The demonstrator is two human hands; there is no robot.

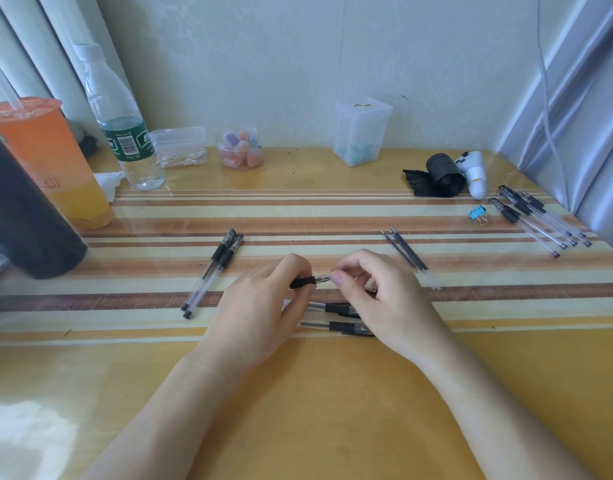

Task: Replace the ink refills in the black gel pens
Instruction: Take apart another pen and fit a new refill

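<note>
My left hand [260, 306] grips a black gel pen [307, 281] by its rubber grip, just above the table. My right hand [377, 296] pinches the clear tip end of that pen with thumb and forefinger. Two more black gel pens [332, 317] lie on the table under my hands, partly hidden. Two capped pens [213, 271] lie to the left. Loose ink refills [410, 259] lie to the right. Several more pens [537, 216] are piled at the far right.
An orange drink cup [45, 157], a dark cylinder [21, 216] and a water bottle [121, 123] stand at the left. Small clear containers [362, 131] line the wall. A black roll [443, 174], a white device [474, 174] and a blue binder clip [477, 214] sit at the right.
</note>
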